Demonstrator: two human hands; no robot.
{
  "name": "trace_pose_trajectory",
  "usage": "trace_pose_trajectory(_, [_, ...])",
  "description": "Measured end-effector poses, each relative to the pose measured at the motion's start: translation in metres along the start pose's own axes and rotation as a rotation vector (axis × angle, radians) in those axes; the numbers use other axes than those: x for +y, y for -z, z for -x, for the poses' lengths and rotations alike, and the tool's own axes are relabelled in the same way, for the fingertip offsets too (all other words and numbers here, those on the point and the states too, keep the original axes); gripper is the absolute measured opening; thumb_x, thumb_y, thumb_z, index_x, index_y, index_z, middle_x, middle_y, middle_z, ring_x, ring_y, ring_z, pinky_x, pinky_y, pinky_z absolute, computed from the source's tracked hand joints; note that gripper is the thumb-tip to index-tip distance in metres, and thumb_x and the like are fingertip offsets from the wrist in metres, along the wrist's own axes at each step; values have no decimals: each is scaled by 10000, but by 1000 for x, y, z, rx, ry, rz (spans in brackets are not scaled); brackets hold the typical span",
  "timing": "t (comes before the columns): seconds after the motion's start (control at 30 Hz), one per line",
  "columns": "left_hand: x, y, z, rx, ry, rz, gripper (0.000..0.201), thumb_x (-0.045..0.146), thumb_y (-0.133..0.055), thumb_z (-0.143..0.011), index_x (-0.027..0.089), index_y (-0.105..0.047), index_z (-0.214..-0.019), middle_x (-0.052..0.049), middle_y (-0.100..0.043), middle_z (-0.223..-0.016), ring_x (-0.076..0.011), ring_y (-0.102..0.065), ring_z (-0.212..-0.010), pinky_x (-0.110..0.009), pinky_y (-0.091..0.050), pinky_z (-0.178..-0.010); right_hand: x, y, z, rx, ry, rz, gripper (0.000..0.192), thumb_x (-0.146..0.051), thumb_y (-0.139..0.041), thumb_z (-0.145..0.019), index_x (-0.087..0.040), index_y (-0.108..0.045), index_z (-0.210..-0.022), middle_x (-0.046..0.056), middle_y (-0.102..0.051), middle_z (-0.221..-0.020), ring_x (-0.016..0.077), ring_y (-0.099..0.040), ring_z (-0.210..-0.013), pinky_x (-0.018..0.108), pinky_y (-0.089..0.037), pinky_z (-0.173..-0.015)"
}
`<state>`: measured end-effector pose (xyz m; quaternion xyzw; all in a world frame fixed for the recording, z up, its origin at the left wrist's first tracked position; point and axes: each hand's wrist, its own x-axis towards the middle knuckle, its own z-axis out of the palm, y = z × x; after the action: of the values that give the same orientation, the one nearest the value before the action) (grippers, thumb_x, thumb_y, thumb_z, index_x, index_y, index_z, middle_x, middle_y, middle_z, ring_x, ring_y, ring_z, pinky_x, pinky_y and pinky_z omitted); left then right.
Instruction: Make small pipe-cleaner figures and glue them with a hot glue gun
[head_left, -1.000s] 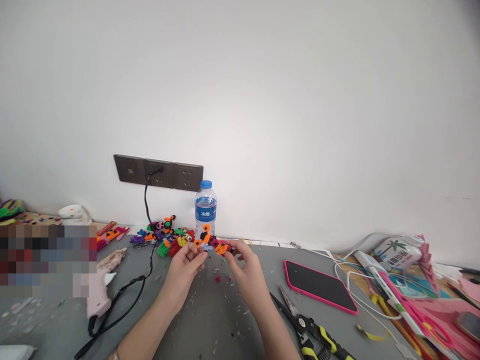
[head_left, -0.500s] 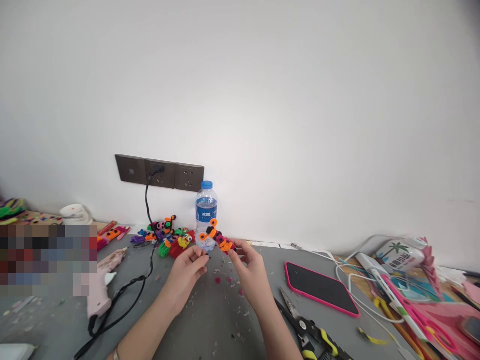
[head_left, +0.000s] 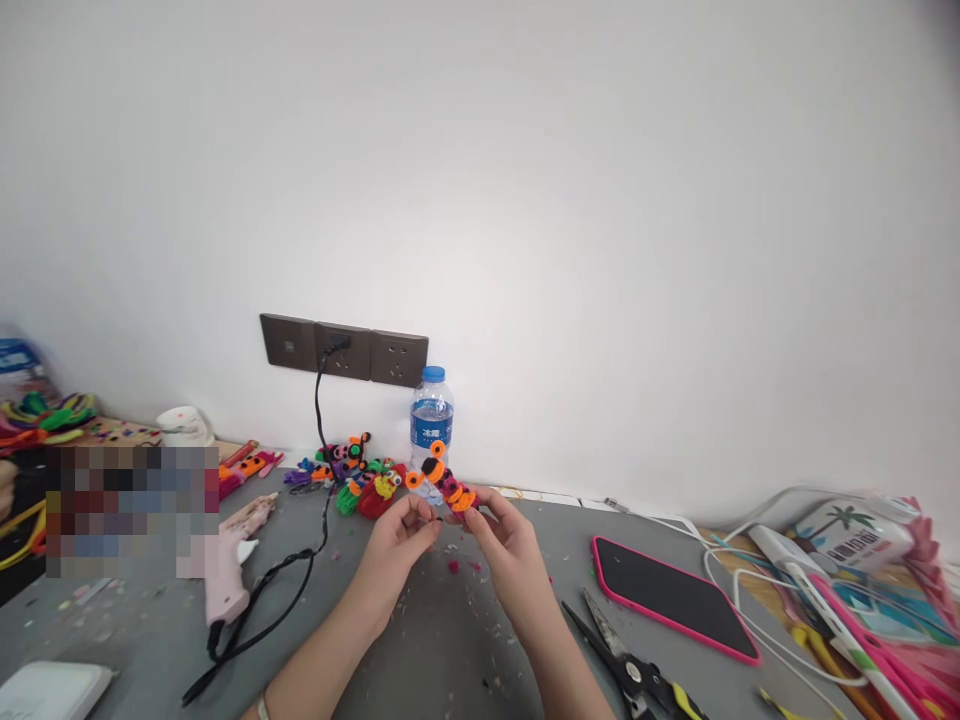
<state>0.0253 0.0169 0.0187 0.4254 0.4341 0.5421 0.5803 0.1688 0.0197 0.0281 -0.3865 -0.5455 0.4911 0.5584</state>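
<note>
a person's left hand and right hand meet above the middle of a grey table, both pinching a small pipe-cleaner figure in orange, pink and black. the left hand grasps the figure's lower left end between thumb and fingertips; the right hand grips its right end from about 4 o'clock, fingers curled round it. the figure is held clear of the tabletop, tilted, directly in front of a water bottle with a blue cap standing at 12 o'clock by the wall.

at about 10 o'clock from the hands lies a heap of finished pipe-cleaner figures, just beside the bottle. above them, a dark socket strip on the wall carries a black cable that runs down to a pink glue gun at 9 o'clock. at 3 o'clock a phone in a pink case lies face up, and at 5 o'clock black-and-yellow cutters rest on the table. white cables and bright craft supplies crowd the right edge. scraps of fluff dot the surface beneath the hands.
</note>
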Motion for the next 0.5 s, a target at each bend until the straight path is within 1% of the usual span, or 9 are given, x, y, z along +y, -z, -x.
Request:
trace_pose_trajectory(0.13, [-3, 0, -1, -10, -9, -14, 283, 384, -733, -683, 199, -523, -720, 47, -467, -688, -115, -410, -627, -214, -344, -588, -2, -1, 0, -35, -6, -17, 330, -443, -637, -835, -166, -678, -1008, 113, -725, -986, 249, -678, -860, 359, -542, -779])
trace_pose_trajectory(0.27, [-5, 1, -1, -12, -27, -61, 260, 391, -713, -698, 199, -545, -749, 36, -498, -715, -125, -432, -651, -218, -364, -611, -3, -2, 1, -21, 2, -12, 324, -439, -645, -829, -169, -686, -1004, 112, -731, -978, 249, -680, -859, 355, -538, -787])
trace_pose_trajectory(0.5, [-6, 2, -2, -8, -88, -133, 280, 422, -709, -713, 198, -545, -747, 27, -486, -721, -140, -459, -672, -221, -380, -602, -5, -2, 2, -55, -13, -28, 343, -438, -642, -836, -163, -684, -1037, 116, -730, -979, 250, -677, -871, 346, -531, -779])
